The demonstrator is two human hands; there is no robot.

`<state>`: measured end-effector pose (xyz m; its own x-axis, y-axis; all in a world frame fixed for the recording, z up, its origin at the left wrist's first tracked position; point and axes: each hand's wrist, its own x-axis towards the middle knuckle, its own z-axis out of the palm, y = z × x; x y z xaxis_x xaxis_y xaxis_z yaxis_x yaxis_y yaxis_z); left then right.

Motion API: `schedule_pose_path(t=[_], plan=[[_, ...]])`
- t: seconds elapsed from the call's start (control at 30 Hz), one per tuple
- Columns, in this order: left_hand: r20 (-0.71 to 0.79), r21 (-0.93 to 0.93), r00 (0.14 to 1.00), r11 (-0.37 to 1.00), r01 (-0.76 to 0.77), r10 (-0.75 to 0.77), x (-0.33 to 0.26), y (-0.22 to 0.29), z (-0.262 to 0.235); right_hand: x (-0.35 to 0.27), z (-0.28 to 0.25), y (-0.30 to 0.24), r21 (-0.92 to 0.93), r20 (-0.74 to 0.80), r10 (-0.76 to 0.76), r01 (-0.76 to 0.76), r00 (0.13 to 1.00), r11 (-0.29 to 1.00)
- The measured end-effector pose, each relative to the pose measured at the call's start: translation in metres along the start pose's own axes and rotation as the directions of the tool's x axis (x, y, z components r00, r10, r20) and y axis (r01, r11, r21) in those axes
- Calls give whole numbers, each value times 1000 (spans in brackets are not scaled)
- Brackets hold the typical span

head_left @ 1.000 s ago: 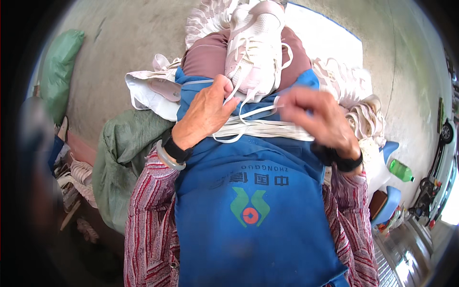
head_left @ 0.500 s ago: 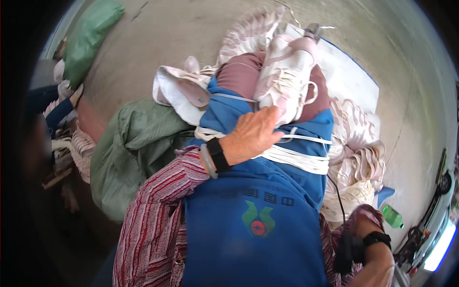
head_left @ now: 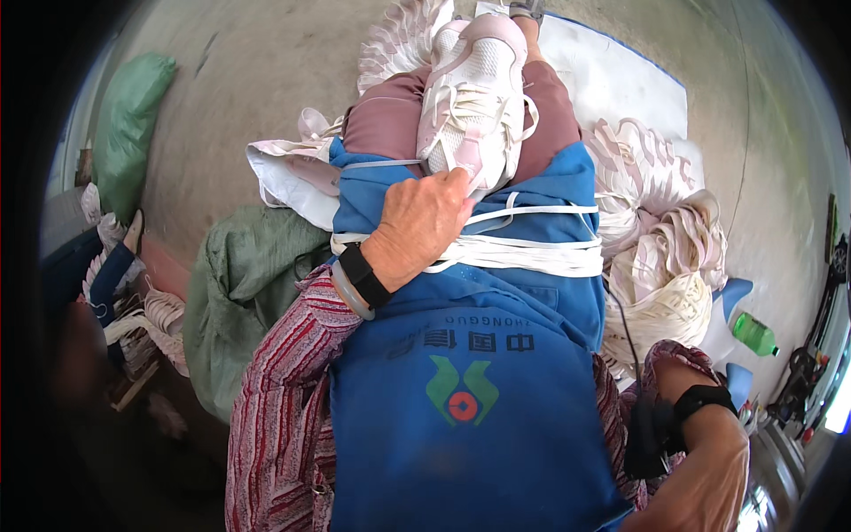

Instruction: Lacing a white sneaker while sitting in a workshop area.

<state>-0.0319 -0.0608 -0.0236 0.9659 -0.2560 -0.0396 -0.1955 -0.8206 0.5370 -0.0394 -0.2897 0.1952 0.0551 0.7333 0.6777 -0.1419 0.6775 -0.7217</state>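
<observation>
A white and pink sneaker upper lies lengthwise over my lap, its toe end toward me and loose white laces across it. My left hand is closed at the toe end, thumb and fingers pinched on its edge. Just beneath, a bundle of white laces runs across the blue apron on my lap. At the lower right, my right hand is bent back beside my hip, with its fingers hidden. Beside its wrist hangs a dark, blurred object on a black cord.
Stacked pink and white uppers and a heap of white laces lie to my right. A white sheet is on the floor ahead. Green sacks stand left, more uppers ahead. A green bottle lies far right.
The view has shifted, so my lap and the upper appear further left and the upper higher. My left hand stays at the toe end, its fingers now pinched at the edge.
</observation>
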Motion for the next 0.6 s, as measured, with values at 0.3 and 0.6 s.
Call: schedule_pose_path(t=[0.3, 0.6], plan=[[57, -196, 983, 964, 181, -173, -3, -8, -18, -44, -34, 32, -544, -164, 274, -318, 948, 776], [256, -512, 962, 832, 213, -89, -9, 25, -53, -78, -63, 137, 262, -734, 675, -885, 76, 385]])
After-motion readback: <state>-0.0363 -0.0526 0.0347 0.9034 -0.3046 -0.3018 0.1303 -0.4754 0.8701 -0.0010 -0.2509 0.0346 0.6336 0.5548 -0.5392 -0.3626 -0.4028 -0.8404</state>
